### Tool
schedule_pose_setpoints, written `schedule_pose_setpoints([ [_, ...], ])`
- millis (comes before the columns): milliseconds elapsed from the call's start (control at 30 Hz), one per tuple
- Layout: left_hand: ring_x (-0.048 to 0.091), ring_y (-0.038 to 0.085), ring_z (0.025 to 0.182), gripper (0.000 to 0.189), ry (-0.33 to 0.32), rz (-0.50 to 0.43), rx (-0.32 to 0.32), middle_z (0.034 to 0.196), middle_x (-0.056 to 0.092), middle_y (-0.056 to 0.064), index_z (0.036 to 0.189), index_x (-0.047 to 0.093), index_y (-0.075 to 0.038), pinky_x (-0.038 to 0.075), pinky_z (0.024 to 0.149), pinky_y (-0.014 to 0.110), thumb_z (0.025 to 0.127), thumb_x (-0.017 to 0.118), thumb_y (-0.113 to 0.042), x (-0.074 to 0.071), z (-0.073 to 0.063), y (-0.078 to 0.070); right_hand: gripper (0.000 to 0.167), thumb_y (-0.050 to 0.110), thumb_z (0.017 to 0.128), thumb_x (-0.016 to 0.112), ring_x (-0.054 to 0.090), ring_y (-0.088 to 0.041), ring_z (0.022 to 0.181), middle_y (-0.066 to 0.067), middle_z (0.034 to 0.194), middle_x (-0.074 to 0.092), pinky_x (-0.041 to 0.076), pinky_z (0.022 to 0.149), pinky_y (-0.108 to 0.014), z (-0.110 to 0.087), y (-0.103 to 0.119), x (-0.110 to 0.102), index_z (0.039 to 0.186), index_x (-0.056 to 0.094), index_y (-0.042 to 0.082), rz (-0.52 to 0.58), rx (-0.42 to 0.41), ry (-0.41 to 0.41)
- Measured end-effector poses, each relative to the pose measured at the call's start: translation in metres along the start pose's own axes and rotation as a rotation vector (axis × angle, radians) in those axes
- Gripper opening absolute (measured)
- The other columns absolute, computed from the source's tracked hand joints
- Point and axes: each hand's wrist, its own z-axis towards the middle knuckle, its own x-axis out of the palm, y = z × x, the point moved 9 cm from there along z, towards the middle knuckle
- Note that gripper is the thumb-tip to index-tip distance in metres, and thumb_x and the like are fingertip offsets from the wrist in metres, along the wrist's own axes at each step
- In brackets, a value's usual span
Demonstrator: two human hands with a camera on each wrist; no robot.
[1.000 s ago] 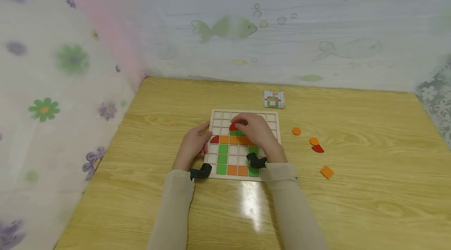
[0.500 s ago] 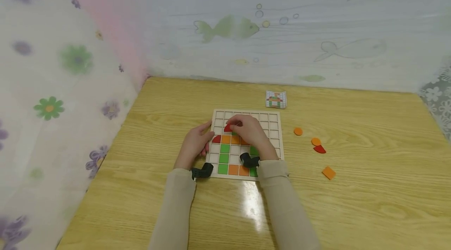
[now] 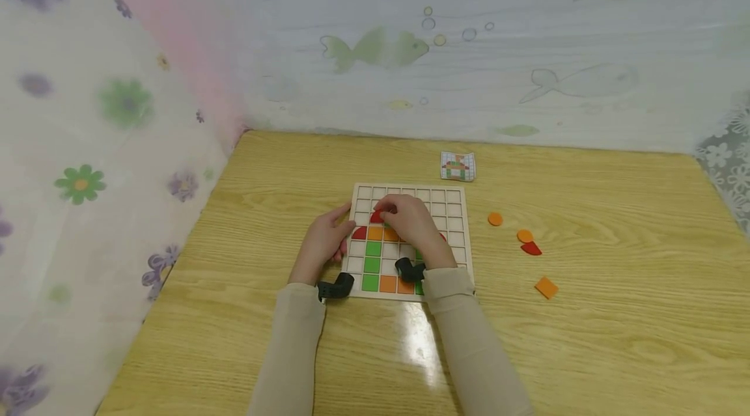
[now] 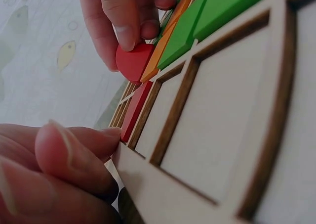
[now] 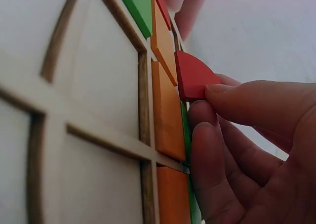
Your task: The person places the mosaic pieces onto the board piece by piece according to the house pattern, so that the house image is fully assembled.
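Observation:
A wooden grid board (image 3: 467, 208) holds green, orange and red tiles in its square cells. My right hand (image 3: 413, 224) pinches a red quarter-circle tile (image 5: 195, 75) between thumb and fingers, over the board's upper left part. In the right wrist view, the tile stands close above a row of orange square tiles (image 5: 168, 112). My left hand (image 3: 321, 240) grips the board's left edge, with the thumb over the rim and other fingers bent beside it. By its fingertips in the left wrist view sits another red tile (image 4: 137, 110), set in a cell.
On the table right of the board lie two orange round tiles (image 3: 495, 219), a red quarter-circle tile (image 3: 531, 249) and an orange square tile (image 3: 547, 287). A small picture card (image 3: 458, 166) with a coloured grid pattern lies behind the board. A patterned wall covering (image 3: 375, 97) rises behind the table.
My right hand has moved left over the board with the red quarter-circle tile, then slightly toward me. My left hand keeps its hold on the board's edge.

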Motion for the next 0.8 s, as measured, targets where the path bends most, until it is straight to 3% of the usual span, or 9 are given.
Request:
schedule_pose_setpoints([
  [633, 0.04, 0.015, 0.032, 0.044, 0.0, -0.033, -0.01, 0.049, 0.051, 0.01, 0.131, 0.043, -0.036, 0.037, 0.032, 0.026, 0.088, 0.054, -0.031, -0.0002, -0.0014, -0.0003, 0.013, 0.014, 0.085, 0.059, 0.051, -0.015, 0.08, 0.0, 0.092, 0.058, 0.044, 0.073, -0.03, -0.0005, 0.0074, 0.0012, 0.093, 0.069, 0.015, -0.101, 0.0, 0.015],
  [800, 0.04, 0.016, 0.032, 0.044, -0.002, -0.021, -0.017, 0.049, 0.051, 0.01, 0.131, 0.043, -0.036, 0.036, 0.032, 0.026, 0.088, 0.054, -0.032, 0.0002, -0.0009, -0.0001, 0.015, 0.014, 0.084, 0.06, 0.052, -0.015, 0.081, -0.001, 0.091, 0.056, 0.045, 0.072, -0.03, 0.0006, 0.0057, 0.002, 0.097, 0.068, 0.015, -0.112, 0.003, 0.009],
])
